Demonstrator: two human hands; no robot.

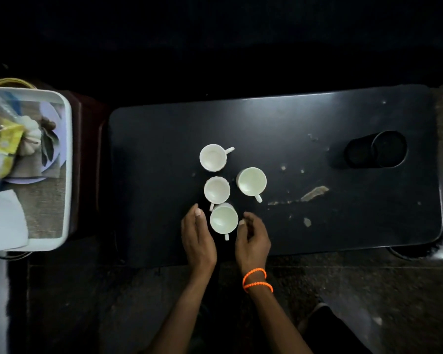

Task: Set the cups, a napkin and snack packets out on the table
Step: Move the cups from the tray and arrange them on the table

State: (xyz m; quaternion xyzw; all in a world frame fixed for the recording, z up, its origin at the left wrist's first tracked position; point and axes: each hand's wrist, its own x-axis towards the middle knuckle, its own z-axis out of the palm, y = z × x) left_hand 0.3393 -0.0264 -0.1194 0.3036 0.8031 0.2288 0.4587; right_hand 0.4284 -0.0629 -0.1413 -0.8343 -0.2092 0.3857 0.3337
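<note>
One cup (223, 220) sits between both hands (225, 238)

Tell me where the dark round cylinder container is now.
In the head view, the dark round cylinder container lies tipped over at the black table's right end, apart from the cups.

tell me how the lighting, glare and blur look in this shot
Head view: dim overall, with the top of the frame nearly black; the white cups stand out bright on the dark table; the tray at the left edge is washed out and smeared; a small glint shows at lower right; wide-angle bending curves the table's edges.
</note>
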